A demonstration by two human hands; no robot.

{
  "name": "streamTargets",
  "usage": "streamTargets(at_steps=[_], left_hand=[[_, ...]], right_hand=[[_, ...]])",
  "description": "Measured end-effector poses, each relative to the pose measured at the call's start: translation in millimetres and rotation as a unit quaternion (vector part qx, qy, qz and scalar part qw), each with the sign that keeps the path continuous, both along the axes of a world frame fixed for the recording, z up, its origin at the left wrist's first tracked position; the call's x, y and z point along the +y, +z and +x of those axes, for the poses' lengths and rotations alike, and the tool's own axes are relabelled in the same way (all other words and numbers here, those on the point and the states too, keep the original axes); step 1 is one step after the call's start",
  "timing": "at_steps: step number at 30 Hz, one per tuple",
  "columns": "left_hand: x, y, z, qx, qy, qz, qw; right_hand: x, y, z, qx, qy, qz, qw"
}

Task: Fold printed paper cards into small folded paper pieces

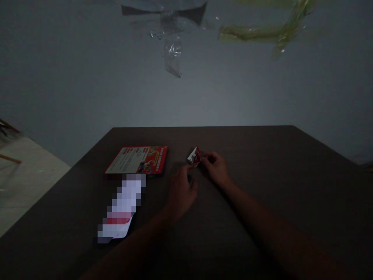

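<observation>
My right hand (216, 168) pinches a small red and white packet (194, 156) at its right edge, holding it just above the dark table (262, 186). My left hand (182, 191) rests on the table just below and left of the packet, fingers curled; whether it holds anything is hidden in the dim light. Both forearms reach in from the bottom edge.
A red printed box or booklet (136, 160) lies flat left of the hands. A white sheet with a red band (122, 208), partly blurred out, lies in front of it. Clear plastic film and yellowish tape (262, 33) hang on the wall above. Floor shows at far left.
</observation>
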State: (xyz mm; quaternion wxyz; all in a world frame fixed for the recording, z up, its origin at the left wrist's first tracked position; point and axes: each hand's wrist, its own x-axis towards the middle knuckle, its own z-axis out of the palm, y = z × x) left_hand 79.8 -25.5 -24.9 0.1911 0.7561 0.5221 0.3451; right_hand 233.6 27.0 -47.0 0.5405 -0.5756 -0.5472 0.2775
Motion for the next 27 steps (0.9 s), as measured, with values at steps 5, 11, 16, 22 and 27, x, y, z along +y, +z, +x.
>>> streamTargets(at_steps=[5,11,16,22,27], left_hand=[[1,26.6,-16,0.237,-0.007,0.056,0.97],[13,52.0,-47,0.416,0.051,0.061,0.906],[28,60.8,-69,0.46,0.071,-0.047,0.884],[40,58.3,-78,0.464,0.069,-0.094,0.878],[45,56.2,-81,0.458,0.063,-0.104,0.88]], right_hand=[[-3,-1.1,0,0.038,-0.006,-0.008,0.999],[-11,4.6,5,0.122,0.003,-0.068,0.99],[-30,8.4,23,0.199,0.047,-0.132,0.97],[-63,6.5,48,0.284,0.058,-0.137,0.947],[-72,11.4,51,0.34,0.052,-0.129,0.93]])
